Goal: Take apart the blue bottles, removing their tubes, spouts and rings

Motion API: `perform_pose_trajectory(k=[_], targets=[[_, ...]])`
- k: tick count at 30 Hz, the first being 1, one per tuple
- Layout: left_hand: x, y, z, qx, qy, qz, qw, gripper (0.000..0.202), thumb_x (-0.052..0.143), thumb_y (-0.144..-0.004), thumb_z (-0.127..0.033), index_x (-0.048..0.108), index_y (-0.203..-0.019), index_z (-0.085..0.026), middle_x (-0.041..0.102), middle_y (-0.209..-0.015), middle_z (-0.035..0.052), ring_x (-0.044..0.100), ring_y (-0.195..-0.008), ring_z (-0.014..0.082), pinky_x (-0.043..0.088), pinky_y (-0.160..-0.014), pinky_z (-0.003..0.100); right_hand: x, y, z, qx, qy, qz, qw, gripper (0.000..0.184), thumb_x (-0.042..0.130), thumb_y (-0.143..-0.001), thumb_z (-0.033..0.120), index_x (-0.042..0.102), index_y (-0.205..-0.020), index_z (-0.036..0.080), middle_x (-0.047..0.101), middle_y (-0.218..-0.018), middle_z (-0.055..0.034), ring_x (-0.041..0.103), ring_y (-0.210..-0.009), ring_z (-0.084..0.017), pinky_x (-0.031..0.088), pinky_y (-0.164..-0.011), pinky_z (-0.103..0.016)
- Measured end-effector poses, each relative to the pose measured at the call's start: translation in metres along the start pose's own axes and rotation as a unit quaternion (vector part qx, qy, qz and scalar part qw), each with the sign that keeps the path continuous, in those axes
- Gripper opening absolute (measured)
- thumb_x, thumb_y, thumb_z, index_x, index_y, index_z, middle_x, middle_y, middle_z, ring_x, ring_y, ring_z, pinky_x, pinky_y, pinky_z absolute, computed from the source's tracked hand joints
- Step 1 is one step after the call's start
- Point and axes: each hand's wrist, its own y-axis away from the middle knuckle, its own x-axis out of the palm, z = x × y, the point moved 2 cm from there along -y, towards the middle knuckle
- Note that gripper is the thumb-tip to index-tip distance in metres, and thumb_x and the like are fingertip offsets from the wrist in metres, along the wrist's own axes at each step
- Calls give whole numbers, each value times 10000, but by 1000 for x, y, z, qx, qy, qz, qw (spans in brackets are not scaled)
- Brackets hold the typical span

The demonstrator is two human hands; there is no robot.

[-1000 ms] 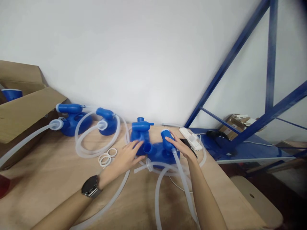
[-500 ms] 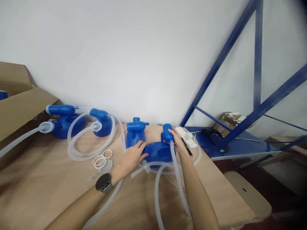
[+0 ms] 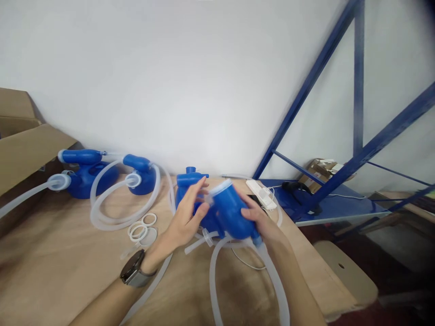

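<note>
My right hand [image 3: 260, 217] is wrapped around a blue plastic urinal funnel [image 3: 233, 210]. The funnel is tilted, its whitish rim towards the upper left. From its narrow end a translucent hose [image 3: 277, 280] runs down towards the table's front edge. My left hand [image 3: 186, 215] is beside the rim, thumb and fingers apart. A small translucent tab shows between that hand and the rim; whether the fingers touch it, I cannot tell. Behind the hands, partly hidden, stands a blue bottle [image 3: 183, 192] with a blue funnel [image 3: 187, 179] lying across its top.
Further left are more blue bottles [image 3: 86, 181] with coiled translucent hoses [image 3: 95, 208]. Several white rings [image 3: 149, 219] lie on the wooden table [image 3: 84, 262]. A cardboard box [image 3: 34, 149] stands at the left, a white power strip [image 3: 261, 194] at the right, beside a blue metal frame [image 3: 306, 99].
My right hand has raised the funnel off its bottle and turned its rim up-left, bringing it closer. My left hand has lifted off the bottle towards the rim.
</note>
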Motion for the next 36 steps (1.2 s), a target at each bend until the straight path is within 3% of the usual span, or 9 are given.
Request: perform_pose_trajectory(k=[2,4,8,11,15,19,27,36], targets=[[-19,-6,-23,66,-2,32,997,500,393,-1147,-475,464,-1551,-190,594,-1449,110,601,-1309,195,510,-1078,288,13,15,1,40,32,44,998,881,834,-754,545,557,-1562,326,531,-1601,-29,515,-1463,-342,458,-1205,-467],[-32,-8,-39,113,-60,73,989,500,452,-1127,-508,561,-1458,-148,636,-1410,114,637,-1267,209,506,-1071,296,23,21,5,49,97,60,992,914,825,-780,577,511,-1597,313,487,-1633,-47,485,-1483,-343,444,-1209,-476],[-39,-4,-45,92,-140,47,985,491,473,-1120,-511,642,-1345,-109,733,-1201,90,730,-1026,195,561,-865,290,41,19,12,-28,303,75,950,907,842,-789,512,513,-1595,258,586,-1497,-110,583,-1336,-332,485,-1137,-483],[-33,0,-38,85,-146,2,986,443,398,-1155,-402,728,-1170,-107,755,-1087,71,741,-929,165,552,-802,260,51,12,10,-88,354,80,928,843,833,-787,464,573,-1544,202,667,-1333,-116,637,-1204,-316,524,-1060,-471],[-26,5,-23,45,-88,-51,994,391,475,-1136,-380,764,-1108,-119,780,-1082,57,753,-947,159,555,-860,227,50,-2,3,-112,361,85,922,826,850,-771,437,603,-1523,203,691,-1361,-121,660,-1211,-331,547,-1034,-470],[-23,11,-10,-6,-66,-85,994,304,528,-1116,-327,779,-1103,-157,791,-1123,21,757,-1014,159,557,-923,215,44,-16,-1,-128,375,95,913,812,871,-747,348,618,-1510,229,666,-1447,-108,632,-1316,-338,497,-1135,-496],[-19,29,28,-98,-57,-156,981,417,498,-1104,-438,790,-1183,-151,771,-1208,69,749,-1121,256,585,-988,348,49,-52,-14,-63,405,142,901,872,837,-780,345,521,-1583,219,602,-1530,-101,591,-1373,-326,440,-1190,-498],[-17,59,47,-179,-63,-211,959,492,433,-1111,-489,750,-1235,-133,744,-1274,121,716,-1188,281,571,-1053,423,62,-84,-32,-55,409,233,880,856,832,-778,311,536,-1577,237,620,-1513,-87,610,-1355,-328,456,-1176,-467]])
